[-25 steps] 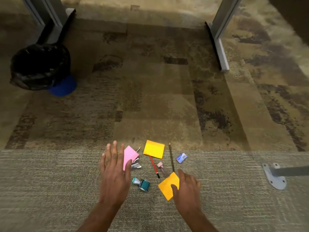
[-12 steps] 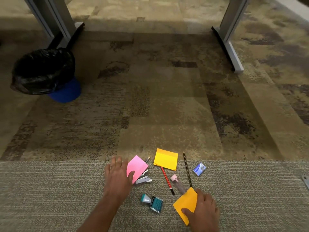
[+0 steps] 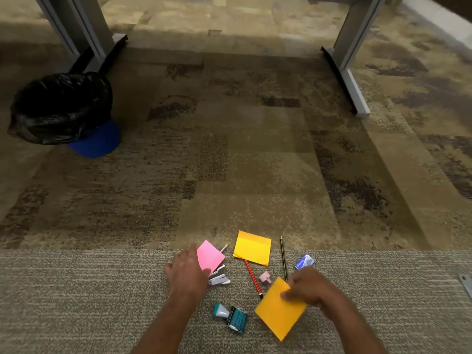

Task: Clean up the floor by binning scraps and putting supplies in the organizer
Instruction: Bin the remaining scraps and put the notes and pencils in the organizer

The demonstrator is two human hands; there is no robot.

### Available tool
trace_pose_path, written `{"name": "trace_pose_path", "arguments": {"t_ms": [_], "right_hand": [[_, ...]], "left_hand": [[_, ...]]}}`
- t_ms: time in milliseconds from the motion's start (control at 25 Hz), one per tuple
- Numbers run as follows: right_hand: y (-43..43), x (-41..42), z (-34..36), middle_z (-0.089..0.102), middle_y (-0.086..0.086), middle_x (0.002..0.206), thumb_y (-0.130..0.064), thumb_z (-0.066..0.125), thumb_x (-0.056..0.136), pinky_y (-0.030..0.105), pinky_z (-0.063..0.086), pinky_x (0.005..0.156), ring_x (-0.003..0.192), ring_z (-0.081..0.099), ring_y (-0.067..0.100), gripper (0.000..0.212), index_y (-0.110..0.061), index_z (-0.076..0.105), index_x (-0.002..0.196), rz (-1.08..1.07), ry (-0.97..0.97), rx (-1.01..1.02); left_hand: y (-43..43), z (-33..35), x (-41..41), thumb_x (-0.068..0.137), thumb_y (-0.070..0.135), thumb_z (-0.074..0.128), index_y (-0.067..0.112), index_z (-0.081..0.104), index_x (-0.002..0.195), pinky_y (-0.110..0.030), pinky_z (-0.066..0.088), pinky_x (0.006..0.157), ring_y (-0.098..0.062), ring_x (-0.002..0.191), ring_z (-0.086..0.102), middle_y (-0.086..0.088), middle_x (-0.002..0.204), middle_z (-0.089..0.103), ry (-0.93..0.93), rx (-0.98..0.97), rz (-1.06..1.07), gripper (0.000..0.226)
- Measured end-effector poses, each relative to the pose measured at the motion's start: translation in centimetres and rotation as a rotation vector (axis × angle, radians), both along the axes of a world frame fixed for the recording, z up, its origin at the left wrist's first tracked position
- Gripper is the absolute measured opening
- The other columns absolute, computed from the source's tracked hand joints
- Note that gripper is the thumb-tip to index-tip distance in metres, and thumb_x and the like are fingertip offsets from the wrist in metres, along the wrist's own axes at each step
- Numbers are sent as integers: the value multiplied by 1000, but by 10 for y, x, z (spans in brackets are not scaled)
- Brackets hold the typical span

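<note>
Supplies and paper lie scattered on the carpet in front of me. My left hand pinches a pink sticky note by its left edge, just above a silver stapler. My right hand grips the upper right corner of an orange sticky note, which looks lifted and tilted. Between them lie a yellow sticky pad, a red pencil, a black pencil, a pink sharpener, a teal date stamp and a small blue staples box.
A blue bin with a black liner stands at the far left on the carpet. Grey desk legs rise at the back left and back right. A grey metal foot pokes in at the right edge.
The view tilted up and the hands dropped lower in frame. My left hand closed onto the pink note's edge. My right hand took the orange note by its corner and pulled it nearer.
</note>
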State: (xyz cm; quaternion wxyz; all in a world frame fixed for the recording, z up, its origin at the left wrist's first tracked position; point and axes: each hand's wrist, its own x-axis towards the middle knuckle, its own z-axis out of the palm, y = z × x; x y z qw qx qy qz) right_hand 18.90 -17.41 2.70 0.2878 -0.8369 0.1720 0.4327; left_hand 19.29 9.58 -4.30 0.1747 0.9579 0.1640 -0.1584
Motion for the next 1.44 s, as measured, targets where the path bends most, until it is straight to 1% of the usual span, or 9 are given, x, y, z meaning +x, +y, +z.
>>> {"name": "trace_pose_path", "arguments": {"t_ms": [160,280,400,480,640,720,840,1120,1440], "right_hand": [[6,38,6,66,8,77,-3,76,82,21,44,53,67,58,16,10,-7,67,81,-554,-224,354],[26,48,-27,68,18,93,-1,73,86,30,47,57,76,61,25,17,-1,65,101,-901,-215,418],[46,49,-63,63,19,95,3,73,84,35,47,61,80,58,26,21,-4,62,100,-1098,-182,403],[55,51,-79,62,17,96,5,75,80,39,47,71,85,57,26,19,-5,61,87,-1155,-218,355],[68,54,-81,65,13,80,-12,79,78,40,51,70,75,60,25,22,-10,60,66,-906,-418,17],[76,55,-77,70,16,91,-19,77,77,38,54,73,85,67,32,18,-4,70,84,-726,-456,-128],[85,52,-73,62,18,120,-21,75,78,40,53,87,112,60,37,43,-3,64,115,-556,-453,-265],[92,48,-69,60,15,132,-26,82,75,43,50,98,122,56,36,69,-8,47,131,-486,-393,-278],[94,51,-77,66,10,122,-22,75,80,37,53,92,117,59,31,36,-15,63,113,-500,-407,-267]], "left_hand": [[7,-7,7,80,39,76,23,37,148,-43,30,107,-19,132,44,1,147,48,17,-42,46,80],[13,-9,10,74,39,82,24,46,142,-45,31,106,-21,131,45,-1,142,50,23,-61,98,79],[17,-10,12,72,43,83,24,48,141,-42,32,105,-19,130,43,1,142,49,3,-38,79,79],[14,-9,10,75,41,81,24,47,141,-40,31,105,-17,130,42,2,142,49,-22,-34,57,77],[6,-7,6,79,36,78,23,45,139,-40,33,110,-16,130,45,4,139,53,-56,-29,40,69],[5,-5,5,82,31,76,23,48,134,-38,32,107,-15,125,50,5,134,60,-74,-50,54,60],[6,1,8,89,22,69,24,58,120,-32,32,92,-13,104,56,4,120,67,-142,-101,100,34],[9,14,22,96,9,60,15,64,100,-18,35,48,-19,78,62,-8,99,71,-316,-379,348,9],[8,17,32,97,13,61,18,63,94,-31,53,63,-22,84,66,-5,93,69,-376,-755,538,6]]}}
